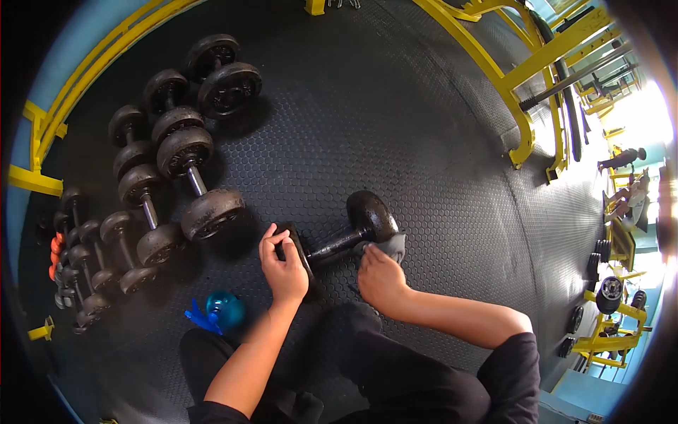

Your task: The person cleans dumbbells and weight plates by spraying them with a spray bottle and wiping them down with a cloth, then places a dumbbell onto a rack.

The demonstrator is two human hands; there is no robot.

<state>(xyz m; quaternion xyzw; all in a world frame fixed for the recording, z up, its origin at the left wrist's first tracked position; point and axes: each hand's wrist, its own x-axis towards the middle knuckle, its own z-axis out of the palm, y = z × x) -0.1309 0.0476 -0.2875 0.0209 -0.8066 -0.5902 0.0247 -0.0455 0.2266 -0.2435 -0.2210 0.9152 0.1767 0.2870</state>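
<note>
A black dumbbell [337,244] lies on the dark rubber floor in front of me, its bar running between two round heads. My left hand [284,268] is closed over the rim of its left head, with the fingers curled at the top. A grey cloth [394,247] is bunched in my right hand [381,281], which presses it against the lower side of the right head. Part of the cloth is hidden by my fingers. Left of my left forearm is a translucent blue bottle [227,309] with a blue spray top [203,318].
Several more dumbbells [213,214] lie in rows on the floor at left, some with orange heads [56,256]. Yellow frames [522,134] stand at upper right and along the left edge. At far right are weight plates [609,295] and a person [623,159] in the background.
</note>
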